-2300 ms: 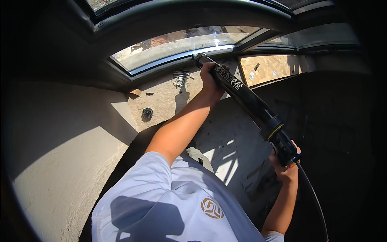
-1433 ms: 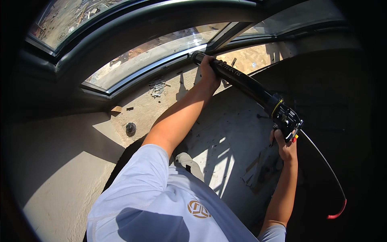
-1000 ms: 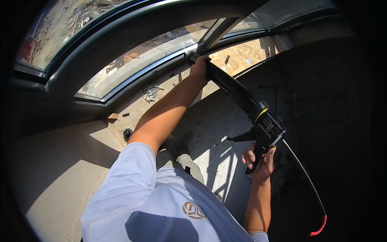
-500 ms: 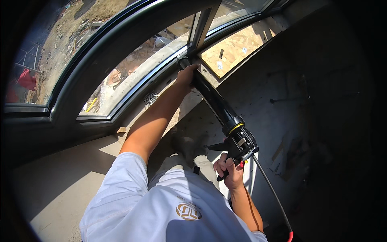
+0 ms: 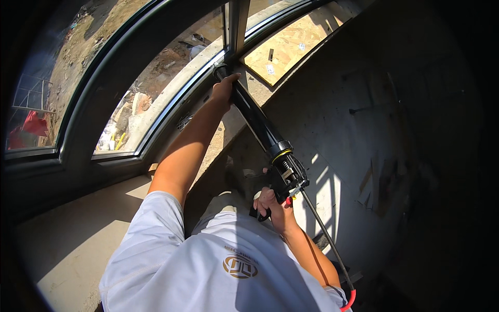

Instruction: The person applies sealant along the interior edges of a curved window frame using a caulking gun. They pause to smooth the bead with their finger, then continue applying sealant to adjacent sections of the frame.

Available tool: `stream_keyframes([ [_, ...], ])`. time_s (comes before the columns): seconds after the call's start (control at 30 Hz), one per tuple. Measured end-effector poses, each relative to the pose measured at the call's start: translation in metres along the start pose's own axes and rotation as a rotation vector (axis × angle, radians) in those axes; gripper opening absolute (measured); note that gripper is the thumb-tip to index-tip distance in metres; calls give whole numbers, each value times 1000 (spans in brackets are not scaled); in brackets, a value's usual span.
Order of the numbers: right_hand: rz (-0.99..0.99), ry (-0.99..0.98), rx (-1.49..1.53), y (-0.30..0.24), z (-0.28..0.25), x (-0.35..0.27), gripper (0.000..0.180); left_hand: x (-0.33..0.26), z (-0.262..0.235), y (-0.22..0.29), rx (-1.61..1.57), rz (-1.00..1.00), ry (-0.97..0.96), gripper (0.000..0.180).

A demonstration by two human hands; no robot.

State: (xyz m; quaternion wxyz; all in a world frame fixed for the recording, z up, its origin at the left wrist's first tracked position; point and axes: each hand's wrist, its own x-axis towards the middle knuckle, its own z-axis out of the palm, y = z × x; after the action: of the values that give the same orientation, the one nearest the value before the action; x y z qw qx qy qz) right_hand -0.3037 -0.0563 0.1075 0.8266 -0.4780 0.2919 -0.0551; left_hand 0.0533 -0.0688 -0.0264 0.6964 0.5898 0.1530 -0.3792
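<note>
A long black caulking gun [image 5: 255, 117] slants across the middle, its front end up by the lower window frame and its rod trailing to the lower right. My left hand [image 5: 223, 92] is wrapped round the barrel close to its front end. Lower down, my right hand [image 5: 274, 204] closes round the handle and trigger. The rod [image 5: 326, 234] ends in a red-covered hook [image 5: 351, 300]. The nozzle's tip is at the bottom edge of the dark window frame [image 5: 195, 89]; whether it touches cannot be made out.
Beyond the curved glass lie rubble and a red cloth [image 5: 35, 124]. A chipboard panel [image 5: 286, 48] rests on the sill right of the mullion [image 5: 237, 25]. Loose scraps [image 5: 370, 182] lie on the shaded floor to the right. A ledge [image 5: 78, 229] runs along the left.
The caulking gun and both hands now appear further left and slightly higher. The window also sits further left in view. My right fingers have closed further round the handle and trigger.
</note>
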Motion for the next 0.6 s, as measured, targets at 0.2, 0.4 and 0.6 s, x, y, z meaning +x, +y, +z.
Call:
stream_keyframes([
  [0.2, -7, -3, 39, -1, -18, 3, 66, 11, 18, -11, -165, -4, 6, 29],
  [0.4, 105, 102, 95, -17, -116, -18, 59, -48, 36, -39, -438, 29, -254, 25],
  [0.6, 260, 100, 128, 45, -225, -49, 56, -147, 31, -95, -544, -33, -276, 25],
])
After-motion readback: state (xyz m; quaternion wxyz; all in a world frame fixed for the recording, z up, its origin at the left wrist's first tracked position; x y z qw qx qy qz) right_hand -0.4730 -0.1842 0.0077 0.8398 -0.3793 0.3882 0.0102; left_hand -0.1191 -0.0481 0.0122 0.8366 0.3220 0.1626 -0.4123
